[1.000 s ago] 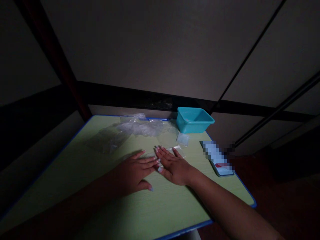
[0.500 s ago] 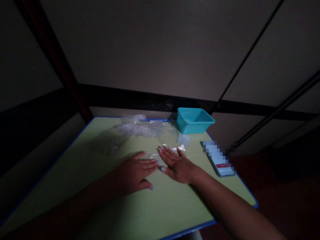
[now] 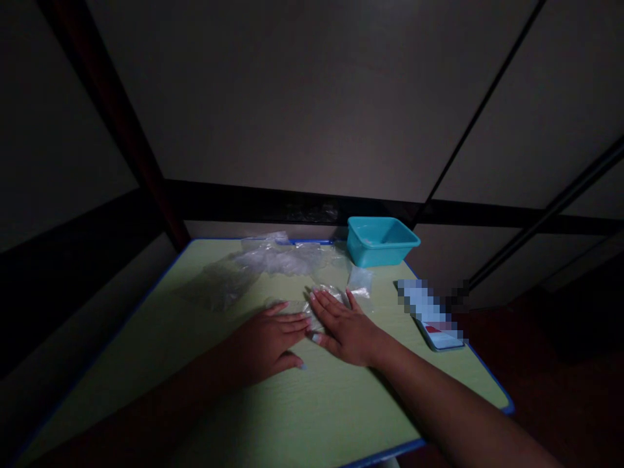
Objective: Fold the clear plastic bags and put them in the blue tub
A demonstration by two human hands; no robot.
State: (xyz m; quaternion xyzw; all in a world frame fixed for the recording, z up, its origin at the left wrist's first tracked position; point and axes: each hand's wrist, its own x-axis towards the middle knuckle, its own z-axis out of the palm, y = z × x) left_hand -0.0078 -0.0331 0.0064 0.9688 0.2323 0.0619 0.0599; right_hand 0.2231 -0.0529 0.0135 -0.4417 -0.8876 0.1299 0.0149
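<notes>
Head view, low light. Both hands palm down, fingers extended and lightly spread, not clamped on anything. Left hand and right hand angle inward; left fingertips lie just beside the right thumb, whether touching cannot be told. Clear film lies flat on the table, mid-surface, partly under the fingers of both hands.

Beyond the hands: crumpled clear plastic, spread from left of centre to the far edge. Small pale packet just past the right fingers, in front of the turquoise basket, which stands upright by the far right corner. Phone, partly pixelated, lies along the right edge, screen lit.

Edges: blue edging borders the tabletop. Right forearm crosses the near edge. Room: widest stretch of green surface runs from the hands toward the near edge; narrower strip between right hand and phone. Wall panels rise close behind the far edge.
</notes>
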